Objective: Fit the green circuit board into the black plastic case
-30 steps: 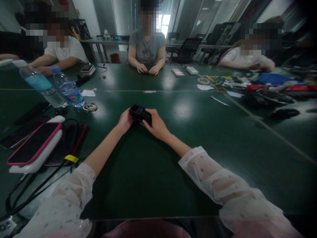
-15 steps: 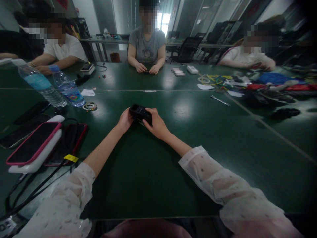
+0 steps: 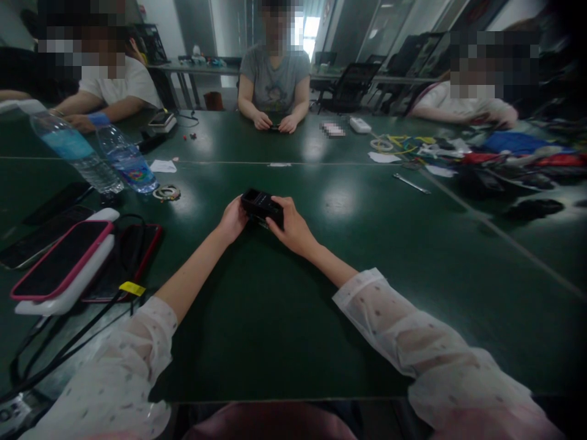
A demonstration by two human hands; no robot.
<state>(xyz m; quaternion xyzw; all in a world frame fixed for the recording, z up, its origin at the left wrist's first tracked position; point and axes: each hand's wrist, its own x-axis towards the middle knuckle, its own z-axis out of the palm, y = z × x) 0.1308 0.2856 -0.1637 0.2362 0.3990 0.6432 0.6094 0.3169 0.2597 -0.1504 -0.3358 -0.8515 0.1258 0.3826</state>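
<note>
A small black box-shaped device [image 3: 262, 205] is held between my two hands above the green table [image 3: 275, 318]. My left hand [image 3: 233, 220] grips its left end, with the fingers mostly hidden behind it. On the right end, my right hand [image 3: 294, 227] holds it with the thumb at the near side and the fingers over the top. The device's upper face shows a dark square area and a row of small light marks. A coiled cable [image 3: 167, 193] lies to the left of my left hand.
Two water bottles [image 3: 73, 153] and phones, one pink-edged [image 3: 64, 260], with black cables [image 3: 68, 360], are at the left. A wrench [image 3: 411, 183] and a pile of cables and cloth [image 3: 513, 146] lie at the right. Several people sit around the table.
The view has shifted slightly. Both hands keep their grip on the black device, which sits nearly as before.
</note>
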